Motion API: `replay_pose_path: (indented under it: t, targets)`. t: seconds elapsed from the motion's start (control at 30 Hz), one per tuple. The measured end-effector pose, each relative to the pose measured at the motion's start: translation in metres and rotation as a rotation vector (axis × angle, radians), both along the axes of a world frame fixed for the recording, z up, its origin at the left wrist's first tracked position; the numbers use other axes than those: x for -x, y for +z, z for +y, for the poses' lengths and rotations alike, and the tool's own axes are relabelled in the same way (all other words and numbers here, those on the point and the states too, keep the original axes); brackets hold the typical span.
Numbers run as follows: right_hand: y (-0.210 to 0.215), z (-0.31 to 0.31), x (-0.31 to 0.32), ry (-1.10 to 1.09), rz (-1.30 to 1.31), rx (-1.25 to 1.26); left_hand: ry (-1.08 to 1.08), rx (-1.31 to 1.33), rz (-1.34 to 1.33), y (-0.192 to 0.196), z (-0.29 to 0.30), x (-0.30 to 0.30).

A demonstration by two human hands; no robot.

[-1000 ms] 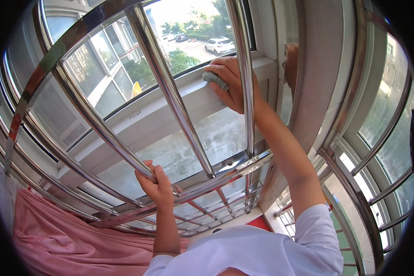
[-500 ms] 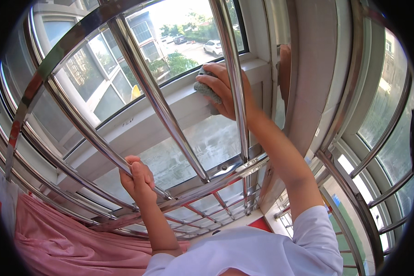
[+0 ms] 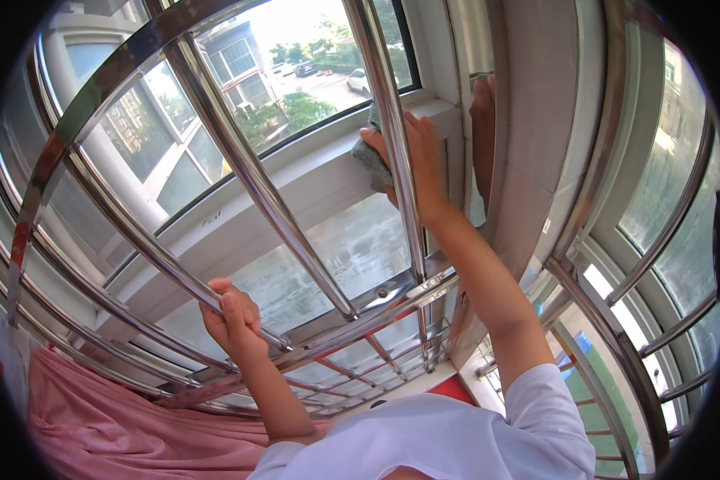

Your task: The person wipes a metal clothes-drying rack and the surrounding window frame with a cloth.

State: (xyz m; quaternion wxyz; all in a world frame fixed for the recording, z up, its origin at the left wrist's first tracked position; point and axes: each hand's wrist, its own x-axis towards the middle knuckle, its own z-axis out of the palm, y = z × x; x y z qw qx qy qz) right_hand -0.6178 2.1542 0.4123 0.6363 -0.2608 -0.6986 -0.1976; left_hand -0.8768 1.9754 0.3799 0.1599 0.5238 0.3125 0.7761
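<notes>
My right hand [image 3: 430, 164] reaches between the shiny metal bars, with its fingers closed on a bunched grey-green cloth [image 3: 369, 162]. The cloth rests against the white window frame [image 3: 304, 168], just below the glass pane. A thick vertical bar [image 3: 394, 136] crosses in front of this hand and hides part of the fingers. Lower and to the left, my left hand [image 3: 234, 320] is wrapped round another slanting metal bar [image 3: 154, 248] near its bottom end.
The bars meet a metal rail [image 3: 352, 336] along the bottom. A tiled wall edge [image 3: 528, 160] stands close on the right, with another barred window [image 3: 664, 232] beyond it. Pink fabric [image 3: 120, 416] hangs at lower left. Parked cars and trees show outside.
My right hand has slid rightward along the frame with the cloth and turned, so its fingers now show on the bar's right side. My left hand keeps its hold; the view has shifted slightly.
</notes>
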Motion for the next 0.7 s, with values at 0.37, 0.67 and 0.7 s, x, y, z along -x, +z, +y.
replay_pose_path:
  t: [0.37,0.67,0.7]
  targets:
    - [-0.02,-0.001,0.004,0.265,0.047,0.112,0.065,0.013,0.004,0.001,-0.001,-0.006]
    - [-0.031,0.009,-0.005,0.417,0.351,0.312,0.068,-0.004,0.006,0.001,-0.001,-0.01]
    - [-0.033,0.006,-0.003,0.449,0.329,0.343,0.081,-0.003,0.005,0.002,-0.001,-0.01]
